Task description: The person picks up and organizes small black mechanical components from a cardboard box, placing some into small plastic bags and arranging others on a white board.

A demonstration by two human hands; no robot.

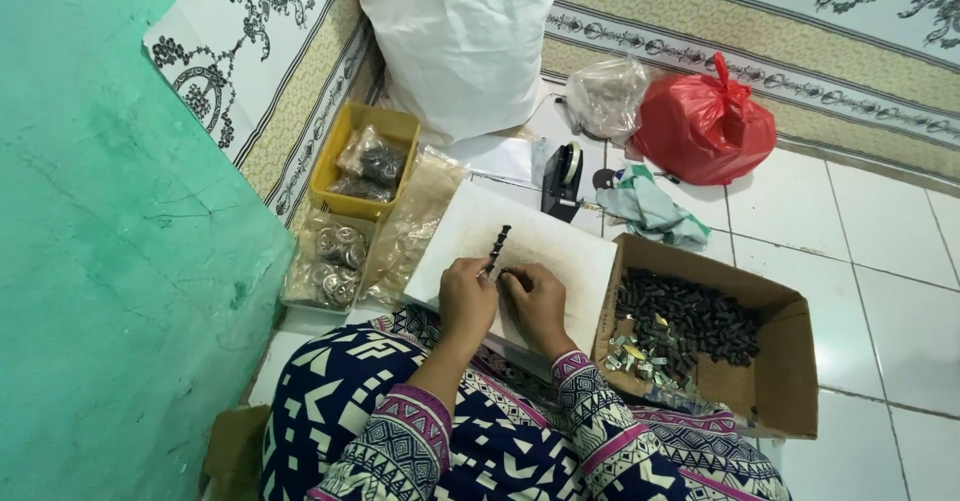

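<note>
Patterned sleeves [480,441] lead to both hands on a white board [560,251]. Left hand [466,296] pinches a dark strip [497,244], angled up and away; right hand [533,296], fingers seemingly curled, rests just beside.

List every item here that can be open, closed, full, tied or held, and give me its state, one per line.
cardboard box: open, partly filled with small dark parts
red plastic bag: tied shut, bulging
clear plastic bag: bunched at the top, filled
yellow tray: open, holding packets
white sack: full, upright
tape dispenser: standing, roll loaded
dark strip of parts: held at its near end
left hand: gripping the strip
right hand: fingers curled beside the strip
</note>
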